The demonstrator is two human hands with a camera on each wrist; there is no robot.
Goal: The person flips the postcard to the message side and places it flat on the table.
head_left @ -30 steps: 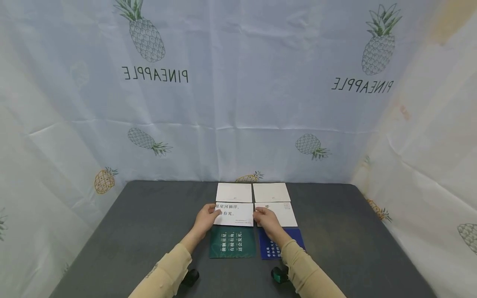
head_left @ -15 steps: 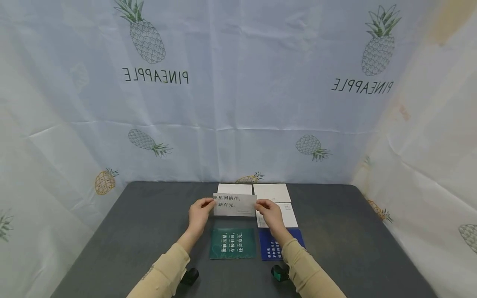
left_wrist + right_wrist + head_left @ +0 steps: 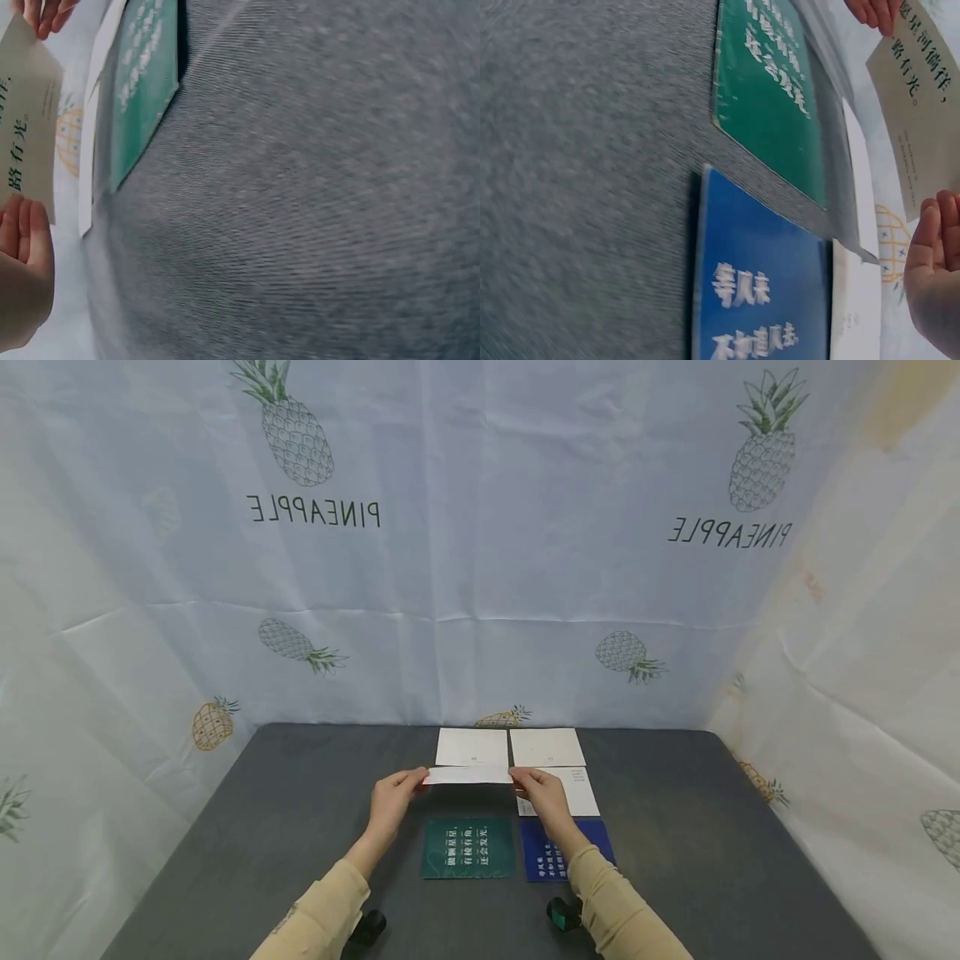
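A white postcard (image 3: 468, 775) with dark printed characters is held up off the table between both hands. In the head view it is steeply tilted and looks like a narrow blank white strip. Its printed side shows in both wrist views, as on the postcard (image 3: 919, 112) at the right wrist. My left hand (image 3: 392, 800) pinches its left end between thumb and fingers. At the other end my right hand (image 3: 543, 793) pinches it the same way. Below lie a green card (image 3: 468, 848) and a blue card (image 3: 542, 852), both with white characters.
Two blank-looking white cards (image 3: 471, 747) lie side by side at the table's back. Another white card (image 3: 576, 789) lies behind the blue one, partly hidden by the right hand. The dark table (image 3: 300, 852) meets a pineapple-print curtain (image 3: 480, 568).
Both hands lifted the white postcard off the table from behind the green card. It then tilted, so its printed face no longer shows in the head view. The other cards stayed put.
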